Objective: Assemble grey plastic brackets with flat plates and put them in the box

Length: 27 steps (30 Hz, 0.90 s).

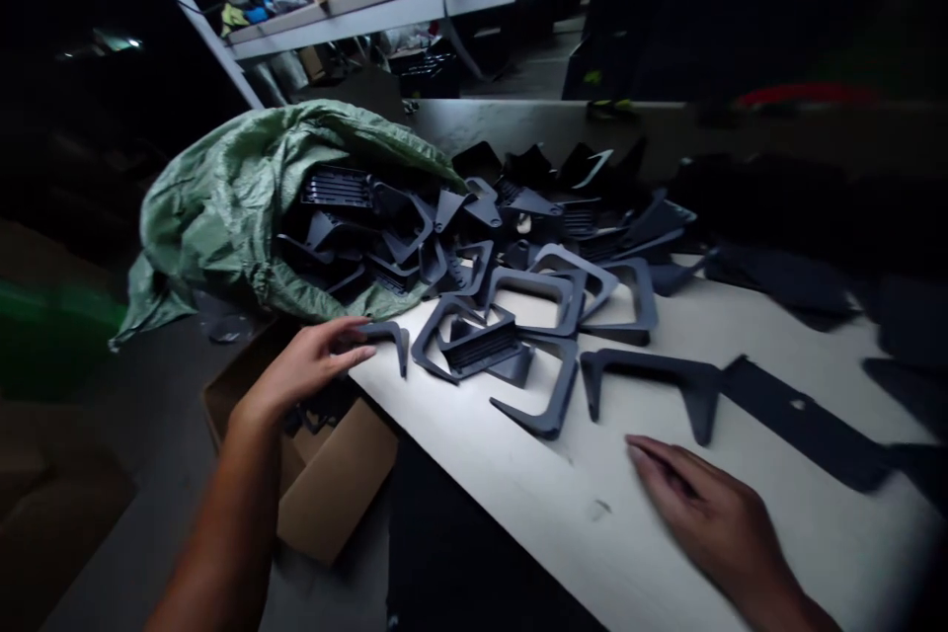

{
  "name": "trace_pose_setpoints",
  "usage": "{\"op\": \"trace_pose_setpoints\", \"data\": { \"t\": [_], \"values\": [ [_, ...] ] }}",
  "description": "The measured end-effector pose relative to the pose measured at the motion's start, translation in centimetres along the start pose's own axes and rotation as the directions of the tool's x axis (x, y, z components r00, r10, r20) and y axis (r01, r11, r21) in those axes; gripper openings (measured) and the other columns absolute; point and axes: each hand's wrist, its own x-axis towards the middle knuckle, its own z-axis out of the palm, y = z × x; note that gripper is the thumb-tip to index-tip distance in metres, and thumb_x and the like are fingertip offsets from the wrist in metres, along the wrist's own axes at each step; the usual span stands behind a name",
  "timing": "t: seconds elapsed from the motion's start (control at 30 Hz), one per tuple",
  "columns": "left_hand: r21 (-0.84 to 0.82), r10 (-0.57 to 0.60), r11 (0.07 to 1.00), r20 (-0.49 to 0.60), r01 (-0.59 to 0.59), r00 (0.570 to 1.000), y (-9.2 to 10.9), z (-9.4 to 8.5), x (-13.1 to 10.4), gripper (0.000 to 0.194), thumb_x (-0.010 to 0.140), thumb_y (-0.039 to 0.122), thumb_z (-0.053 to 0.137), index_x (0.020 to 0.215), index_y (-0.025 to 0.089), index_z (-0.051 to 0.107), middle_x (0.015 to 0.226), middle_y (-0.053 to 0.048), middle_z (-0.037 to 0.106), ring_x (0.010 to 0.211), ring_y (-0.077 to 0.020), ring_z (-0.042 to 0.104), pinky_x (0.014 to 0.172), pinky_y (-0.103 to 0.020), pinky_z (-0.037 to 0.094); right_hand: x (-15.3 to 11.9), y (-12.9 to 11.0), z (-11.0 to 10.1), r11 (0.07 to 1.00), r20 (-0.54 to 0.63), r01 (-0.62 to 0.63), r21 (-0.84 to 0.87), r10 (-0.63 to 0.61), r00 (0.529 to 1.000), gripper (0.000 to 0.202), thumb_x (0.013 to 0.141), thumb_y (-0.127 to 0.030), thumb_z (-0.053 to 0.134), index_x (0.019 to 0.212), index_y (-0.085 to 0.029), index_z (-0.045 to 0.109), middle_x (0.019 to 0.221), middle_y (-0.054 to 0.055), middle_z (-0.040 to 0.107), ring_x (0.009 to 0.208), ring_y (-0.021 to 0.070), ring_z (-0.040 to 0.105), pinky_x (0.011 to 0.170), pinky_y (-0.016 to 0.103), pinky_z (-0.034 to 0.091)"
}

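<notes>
My left hand (pixel 318 360) is at the table's near left edge, fingers and thumb closed on one end of a dark grey angled plastic bracket (pixel 396 336). The bracket's other arm points down toward the tabletop. Over the right part of the white table (pixel 511 484), my right hand (pixel 700 504) holds nothing, its fingers loosely stretched and partly hidden behind one another. Just beyond it lies a U-shaped dark plastic bracket (pixel 652 367), beside a flat dark plate (pixel 804 425). Several similar frame-like brackets (pixel 533 301) lie heaped in the middle.
A green woven sack (pixel 214 188) lies on its side at the back left, its mouth spilling dark plastic parts (pixel 337 188). Below the table edge stands an open cardboard box (pixel 337 484) with dark pieces inside. A shelf (pixel 385 5) with tools and boxes runs above the back.
</notes>
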Motion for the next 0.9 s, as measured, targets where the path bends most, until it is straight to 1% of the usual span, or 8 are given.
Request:
{"op": "trace_pose_setpoints", "data": {
  "t": [0.1, 0.23, 0.37, 0.5, 0.63, 0.77, 0.83, 0.9],
  "values": [
    [-0.007, -0.158, 0.987, -0.129, 0.158, 0.979, -4.2, 1.7, -0.8, 0.075, 0.082, 0.069, 0.071, 0.139, 0.021, 0.065, 0.094, -0.005, 0.077, 0.071, -0.0222, 0.068, 0.066, -0.032, 0.053, 0.2, -0.3, -0.2, 1.000, 0.008, -0.005, 0.005, 0.005, 1.000, 0.023, 0.100, -0.039, 0.065, 0.109, -0.022, 0.079, 0.101, 0.005, 0.081, 0.084, 0.0204, 0.078, 0.071, 0.027, 0.060],
    [0.035, -0.254, 0.961, -0.286, 0.275, 0.924, -7.9, 3.6, -0.2, 0.072, 0.080, 0.067, 0.071, 0.133, 0.019, 0.066, 0.080, -0.002, 0.069, 0.070, -0.0223, 0.065, 0.066, -0.031, 0.048, 0.2, -0.4, -0.3, 0.999, 0.015, -0.038, 0.016, 0.037, 0.999, 0.027, 0.100, -0.041, 0.064, 0.108, -0.021, 0.080, 0.099, 0.006, 0.082, 0.083, 0.0219, 0.078, 0.070, 0.030, 0.062],
    [0.049, -0.229, 0.965, -0.324, 0.258, 0.918, -8.8, 6.6, 1.4, 0.057, 0.082, 0.064, 0.064, 0.114, 0.017, 0.070, 0.081, -0.003, 0.068, 0.072, -0.0217, 0.062, 0.067, -0.031, 0.047, 0.0, -0.1, 0.0, 0.997, 0.011, -0.055, 0.049, 0.055, 0.998, 0.028, 0.099, -0.042, 0.064, 0.108, -0.021, 0.080, 0.100, 0.007, 0.082, 0.084, 0.0230, 0.078, 0.073, 0.032, 0.063],
    [0.044, -0.215, 0.966, -0.403, 0.253, 0.890, -8.4, 8.8, 2.7, 0.050, 0.085, 0.058, 0.059, 0.113, 0.017, 0.069, 0.085, -0.005, 0.069, 0.075, -0.0227, 0.062, 0.068, -0.031, 0.045, 0.0, -0.1, 0.1, 0.994, 0.014, -0.087, 0.070, 0.086, 0.996, 0.027, 0.099, -0.041, 0.063, 0.109, -0.022, 0.080, 0.102, 0.007, 0.082, 0.084, 0.0234, 0.077, 0.074, 0.034, 0.063],
    [0.017, -0.213, 0.968, -0.462, 0.248, 0.861, -7.3, 8.7, 3.9, 0.054, 0.084, 0.057, 0.059, 0.119, 0.018, 0.071, 0.085, -0.006, 0.071, 0.074, -0.0233, 0.063, 0.067, -0.031, 0.046, 0.2, -0.3, 0.1, 0.990, 0.015, -0.103, 0.093, 0.102, 0.995, 0.027, 0.099, -0.040, 0.062, 0.108, -0.022, 0.080, 0.100, 0.008, 0.081, 0.082, 0.0241, 0.075, 0.074, 0.037, 0.061],
    [-0.019, -0.168, 0.983, -0.517, 0.185, 0.839, -5.6, 6.9, 4.0, 0.065, 0.080, 0.061, 0.061, 0.125, 0.016, 0.072, 0.098, -0.008, 0.075, 0.079, -0.0236, 0.066, 0.070, -0.031, 0.049, 0.3, -0.5, 0.1, 0.987, 0.004, -0.122, 0.109, 0.122, 0.993, 0.024, 0.099, -0.038, 0.061, 0.104, -0.024, 0.080, 0.092, 0.007, 0.080, 0.075, 0.0229, 0.074, 0.072, 0.036, 0.060],
    [-0.049, -0.176, 0.982, -0.593, 0.183, 0.786, -5.5, 5.7, 3.2, 0.072, 0.077, 0.065, 0.062, 0.129, 0.016, 0.071, 0.099, -0.008, 0.074, 0.071, -0.0215, 0.062, 0.065, -0.031, 0.050, 0.3, -0.6, 0.1, 0.985, -0.008, -0.130, 0.114, 0.132, 0.991, 0.024, 0.098, -0.036, 0.061, 0.104, -0.024, 0.080, 0.091, 0.006, 0.080, 0.075, 0.0225, 0.074, 0.071, 0.035, 0.060],
    [-0.080, -0.229, 0.966, -0.704, 0.246, 0.673, -6.4, 4.5, 1.8, 0.075, 0.074, 0.067, 0.067, 0.130, 0.017, 0.072, 0.091, -0.005, 0.073, 0.060, -0.0189, 0.057, 0.057, -0.031, 0.047, 0.3, -0.6, 0.1, 0.983, -0.017, -0.137, 0.126, 0.140, 0.990, 0.023, 0.098, -0.034, 0.061, 0.104, -0.024, 0.080, 0.092, 0.006, 0.080, 0.074, 0.0217, 0.074, 0.070, 0.034, 0.060]
  ]
}}
